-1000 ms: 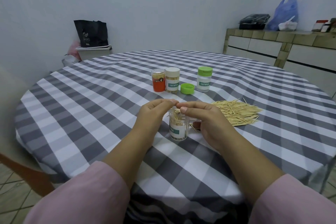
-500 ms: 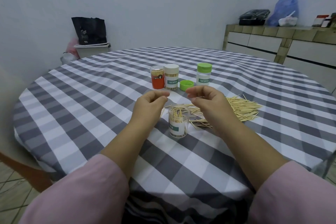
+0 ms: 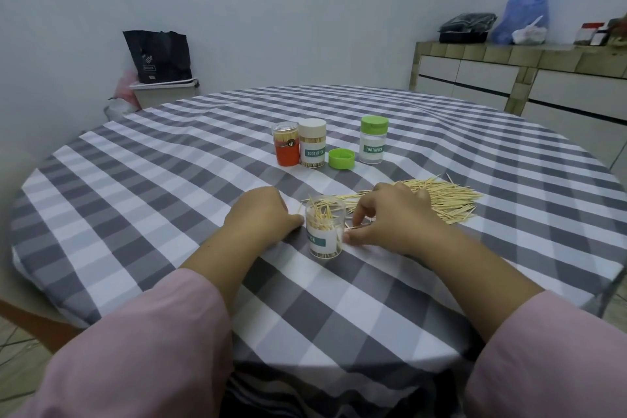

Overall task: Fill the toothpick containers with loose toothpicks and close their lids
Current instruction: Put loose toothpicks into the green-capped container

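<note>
Open container point(image 3: 324, 231): stood upright at near centre of the checked surface point(image 3: 169, 187), lidless, partly filled with toothpicks leaning at angles.
Left hand point(image 3: 268, 212): rested on the cloth just left of the open container, fingers curled; grip held nothing visible.
Right hand point(image 3: 390, 214): lay just right of the open container, thumb and forefinger pinched on a toothpick or a few at the near edge of the pile; grip closed on them.
Loose toothpicks point(image 3: 441, 200): spread in a flat pile right of centre, partly hidden behind the right hand.
Green lid point(image 3: 341, 158): lay loose, open side up, between two far containers.
Green-capped container point(image 3: 373, 140): stood upright, far right of the group, capped.
Cream-capped container point(image 3: 312, 142): stood upright, full, touching the orange one.
Orange container point(image 3: 286, 144): stood upright, far left of the group, clear top on.
Counter point(image 3: 529, 54): far right, carried a blue bag point(image 3: 524, 10).
</note>
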